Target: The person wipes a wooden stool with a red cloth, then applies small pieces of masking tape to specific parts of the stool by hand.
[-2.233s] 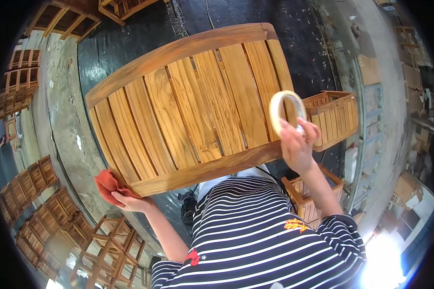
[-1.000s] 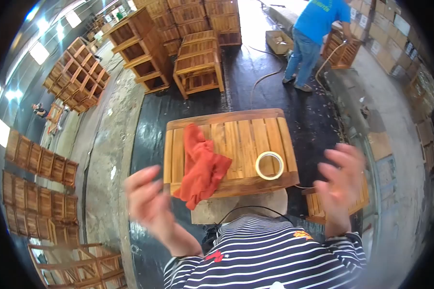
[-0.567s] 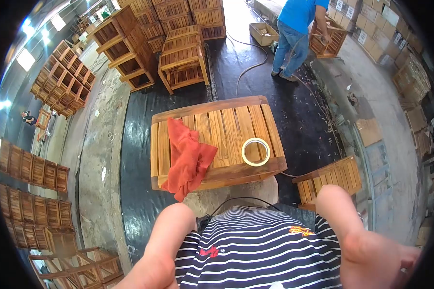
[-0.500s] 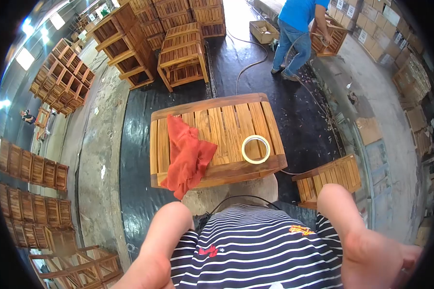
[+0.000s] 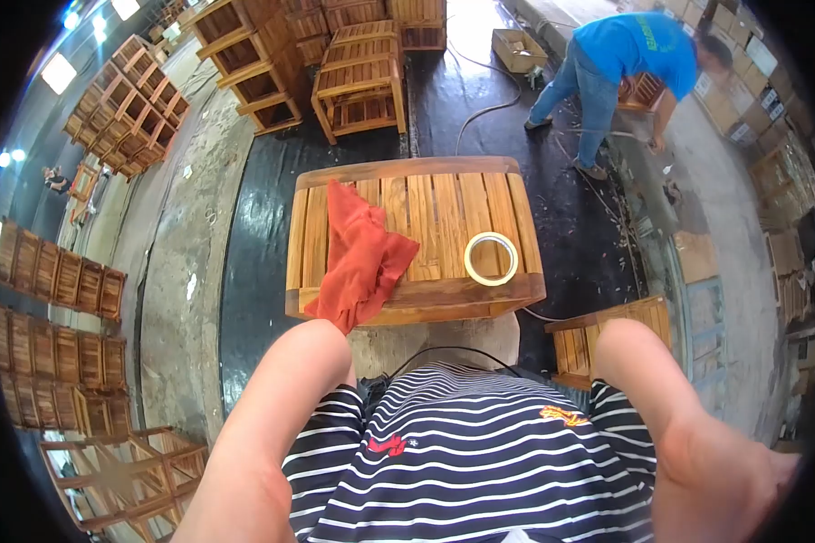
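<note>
Both my forearms are bent back toward the camera, elbows pointing forward. My left hand (image 5: 240,511) shows only its wrist and base at the bottom edge; its fingers are outside the frame. At the lower right is my right hand (image 5: 724,475), palm side partly visible, its fingers dark and cut off by the lens edge. Neither hand touches the slatted wooden table (image 5: 439,217) before me. A crumpled red cloth (image 5: 362,258) lies over the table's left side and hangs past its near edge. On the right side of the tabletop rests a roll of masking tape (image 5: 472,260).
A person in a blue shirt (image 5: 638,54) bends over a wooden piece at the back right. Stacked wooden furniture (image 5: 358,81) stands behind the table, with more along the left. A small slatted piece (image 5: 575,348) sits nearby right. A hose (image 5: 489,109) crosses the black sheeting.
My view has shifted slightly, so the table appears higher and farther right. My forearms appear higher in the frame. The person in blue has bent lower and moved right.
</note>
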`<state>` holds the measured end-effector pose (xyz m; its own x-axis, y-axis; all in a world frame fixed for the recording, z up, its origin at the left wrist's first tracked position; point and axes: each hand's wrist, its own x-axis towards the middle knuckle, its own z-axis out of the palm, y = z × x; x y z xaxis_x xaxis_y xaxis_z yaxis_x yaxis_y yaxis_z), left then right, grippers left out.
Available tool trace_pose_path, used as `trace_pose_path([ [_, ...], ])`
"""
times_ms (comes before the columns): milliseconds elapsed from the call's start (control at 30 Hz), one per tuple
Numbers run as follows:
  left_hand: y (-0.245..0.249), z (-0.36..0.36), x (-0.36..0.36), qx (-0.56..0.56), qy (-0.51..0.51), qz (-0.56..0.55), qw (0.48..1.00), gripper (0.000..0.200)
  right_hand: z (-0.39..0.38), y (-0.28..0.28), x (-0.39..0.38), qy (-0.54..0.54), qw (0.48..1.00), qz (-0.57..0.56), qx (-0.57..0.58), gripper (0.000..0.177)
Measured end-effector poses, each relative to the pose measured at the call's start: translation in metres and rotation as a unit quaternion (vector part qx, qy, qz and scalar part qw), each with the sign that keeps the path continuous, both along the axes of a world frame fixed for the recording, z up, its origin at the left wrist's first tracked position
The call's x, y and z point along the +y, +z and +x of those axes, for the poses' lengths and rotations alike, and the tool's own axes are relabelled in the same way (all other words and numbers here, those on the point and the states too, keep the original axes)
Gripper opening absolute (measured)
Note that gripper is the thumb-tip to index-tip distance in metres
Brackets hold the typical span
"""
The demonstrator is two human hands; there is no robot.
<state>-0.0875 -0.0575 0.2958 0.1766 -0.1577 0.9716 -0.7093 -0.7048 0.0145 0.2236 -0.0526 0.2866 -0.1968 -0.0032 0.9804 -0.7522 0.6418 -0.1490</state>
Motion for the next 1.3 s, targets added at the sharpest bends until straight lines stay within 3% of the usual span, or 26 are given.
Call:
trace_pose_path([
  [33,0.003,0.001,0.007,0.035,-0.019,0.050,0.998,0.045,-0.017,0.003,0.005,-0.009,1.000,0.003,-0.001,0.029],
  [133,0.000,-0.006,-0.001,0.032,-0.008,0.084,0.996,0.045,-0.034,0.009,0.014,-0.132,0.972,0.105,0.166,0.032],
  [167,-0.001,-0.008,-0.006,0.033,0.005,0.097,0.995,0.045,-0.003,0.021,0.000,-0.048,0.998,0.027,0.004,0.033],
  [200,-0.001,-0.008,-0.006,0.034,0.017,0.106,0.994,0.045,0.014,0.026,-0.008,0.036,0.985,-0.055,-0.160,0.034],
  [233,-0.003,-0.013,-0.012,0.030,0.027,0.111,0.993,0.045,-0.006,0.023,0.001,0.032,0.986,-0.054,-0.158,0.034],
  [267,-0.003,-0.009,-0.008,0.020,0.038,0.109,0.993,0.045,-0.045,0.019,0.020,-0.046,0.992,0.083,0.080,0.036],
  [300,-0.002,-0.004,-0.001,0.006,0.051,0.105,0.993,0.045,-0.063,0.016,0.029,-0.118,0.920,0.214,0.307,0.038],
  [433,-0.007,-0.008,-0.012,-0.017,0.108,0.135,0.985,0.045,-0.063,0.018,0.027,-0.083,0.922,0.227,0.303,0.044],
  [533,-0.012,-0.020,-0.026,-0.027,0.152,0.163,0.974,0.045,-0.047,0.022,0.017,-0.018,0.942,0.177,0.286,0.047],
  [567,-0.012,-0.018,-0.026,-0.032,0.165,0.167,0.971,0.045,-0.009,0.025,0.001,-0.004,0.989,0.113,0.093,0.047],
  [600,-0.012,-0.016,-0.024,-0.036,0.179,0.169,0.969,0.045,-0.002,0.033,-0.003,0.009,0.994,0.042,-0.104,0.048],
  [633,-0.012,-0.016,-0.023,-0.042,0.191,0.171,0.966,0.045,-0.001,0.028,-0.007,0.008,0.994,0.042,-0.103,0.048],
  [700,-0.013,-0.018,-0.026,-0.057,0.218,0.171,0.959,0.045,-0.004,0.019,-0.011,-0.066,0.998,0.021,-0.010,0.050],
  [833,-0.011,-0.013,-0.015,-0.090,0.270,0.168,0.944,0.046,-0.002,0.013,-0.007,-0.052,0.996,0.067,0.028,0.053],
  [900,-0.011,-0.013,-0.016,-0.096,0.289,0.171,0.937,0.046,-0.004,0.018,-0.008,-0.112,0.993,0.030,0.009,0.089],
  [933,-0.011,-0.015,-0.015,-0.097,0.300,0.173,0.933,0.046,-0.015,0.017,0.006,-0.113,0.993,0.029,0.013,0.089],
  [967,-0.011,-0.009,-0.007,-0.092,0.301,0.173,0.933,0.046,-0.034,0.012,0.033,-0.221,0.953,0.103,0.181,0.069],
  [1000,-0.016,0.004,0.009,-0.167,0.322,0.193,0.912,0.043,-0.046,-0.001,0.051,-0.318,0.868,0.171,0.342,0.051],
  [1033,-0.024,0.008,0.021,-0.240,0.342,0.214,0.883,0.040,-0.038,-0.031,0.055,-0.355,0.876,0.089,0.315,0.039],
  [1067,-0.045,0.001,0.014,-0.359,0.446,0.150,0.806,0.029,-0.026,-0.060,0.059,-0.386,0.877,0.006,0.285,0.029],
  [1133,-0.084,-0.008,0.036,-0.371,0.412,0.039,0.831,0.033,-0.023,-0.083,0.074,-0.549,0.831,-0.080,-0.038,0.036],
  [1167,-0.117,-0.013,0.051,-0.331,0.371,-0.064,0.865,0.031,-0.034,-0.111,0.089,-0.536,0.823,-0.162,-0.095,0.030],
  [1200,-0.151,-0.028,0.059,-0.180,0.565,-0.179,0.785,0.036,-0.040,-0.141,0.106,-0.513,0.809,-0.219,-0.184,0.026],
  [1233,-0.168,-0.032,0.071,-0.039,0.626,-0.333,0.705,0.039,-0.046,-0.173,0.113,-0.513,0.766,-0.256,-0.290,0.029],
  [1267,-0.198,-0.038,0.088,0.123,0.691,-0.371,0.608,0.050,-0.051,-0.216,0.119,-0.515,0.746,-0.252,-0.339,0.029],
  [1300,-0.264,-0.047,0.110,0.170,0.665,-0.437,0.582,0.060,-0.055,-0.253,0.120,-0.516,0.722,-0.248,-0.389,0.029],
])
